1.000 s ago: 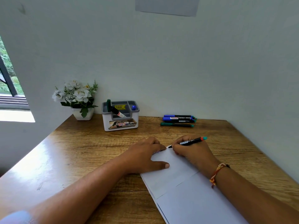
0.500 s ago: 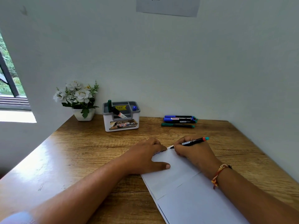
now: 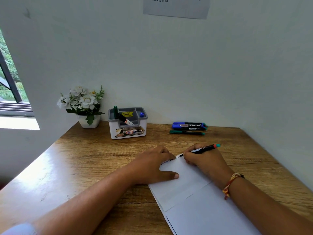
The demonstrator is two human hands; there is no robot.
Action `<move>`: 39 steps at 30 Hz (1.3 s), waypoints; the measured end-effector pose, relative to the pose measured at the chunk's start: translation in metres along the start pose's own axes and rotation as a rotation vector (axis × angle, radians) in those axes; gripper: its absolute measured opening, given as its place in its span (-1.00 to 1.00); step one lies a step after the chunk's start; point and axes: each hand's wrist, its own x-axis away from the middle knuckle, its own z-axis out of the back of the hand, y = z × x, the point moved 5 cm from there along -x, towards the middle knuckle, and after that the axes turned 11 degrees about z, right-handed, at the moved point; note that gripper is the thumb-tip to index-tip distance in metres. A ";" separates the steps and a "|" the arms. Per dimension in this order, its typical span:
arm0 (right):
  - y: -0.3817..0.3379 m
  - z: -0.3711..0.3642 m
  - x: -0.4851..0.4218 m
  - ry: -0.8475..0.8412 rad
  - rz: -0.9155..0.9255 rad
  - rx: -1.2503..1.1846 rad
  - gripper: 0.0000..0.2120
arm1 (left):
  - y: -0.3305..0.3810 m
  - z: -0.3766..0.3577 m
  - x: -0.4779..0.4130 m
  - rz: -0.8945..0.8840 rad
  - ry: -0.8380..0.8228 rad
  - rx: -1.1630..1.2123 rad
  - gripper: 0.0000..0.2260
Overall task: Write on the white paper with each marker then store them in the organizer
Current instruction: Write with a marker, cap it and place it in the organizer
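The job looks to be somewhere in its middle: the right hand [image 3: 203, 161] pinches a thin black marker [image 3: 204, 148] with a teal end, its tip down on the far edge of the white paper [image 3: 194, 200], where a short line of small writing shows, too small to read. The left hand [image 3: 152, 165] lies flat with relaxed fingers, pressing the sheet's far left corner to the wooden table [image 3: 84, 158] and gripping nothing. At the back, the white and grey organizer [image 3: 128, 132] already holds three markers: a green marker [image 3: 115, 110] standing in its left compartment, a black marker with a white barrel [image 3: 125, 120] leaning across the front compartment, and a blue cap [image 3: 142, 114] poking up at the right. I take those as written with and stored, though that cannot be checked from here. Left to do: finish with the one in hand, store it, then work through the group of markers [image 3: 189, 126] lying side by side near the wall, right of the organizer, with a slim green pen [image 3: 187, 132] just in front; their exact number is hard to tell. A potted white flower [image 3: 89, 122] stands just left of the organizer, and a printed notice [image 3: 176, 7] hangs on the wall above. The likeliest hindrance, I judge, is the leaning marker crowding the organizer's front compartment
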 end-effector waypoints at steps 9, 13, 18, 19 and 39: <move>0.001 0.000 0.000 -0.019 -0.010 0.013 -0.92 | 0.000 0.000 0.000 0.004 -0.011 0.004 -0.39; 0.003 0.000 -0.001 -0.018 -0.030 0.026 -0.92 | 0.000 0.000 0.000 -0.002 -0.005 0.004 -0.39; 0.003 0.000 0.000 -0.012 -0.025 0.001 -0.93 | -0.001 -0.001 0.000 -0.002 -0.011 0.003 -0.38; 0.004 0.000 -0.001 -0.014 -0.025 0.004 -0.93 | -0.001 -0.001 0.000 -0.001 -0.011 0.003 -0.38; 0.005 0.002 -0.002 0.019 -0.042 -0.005 -0.90 | 0.001 0.001 0.001 0.002 -0.016 0.001 -0.39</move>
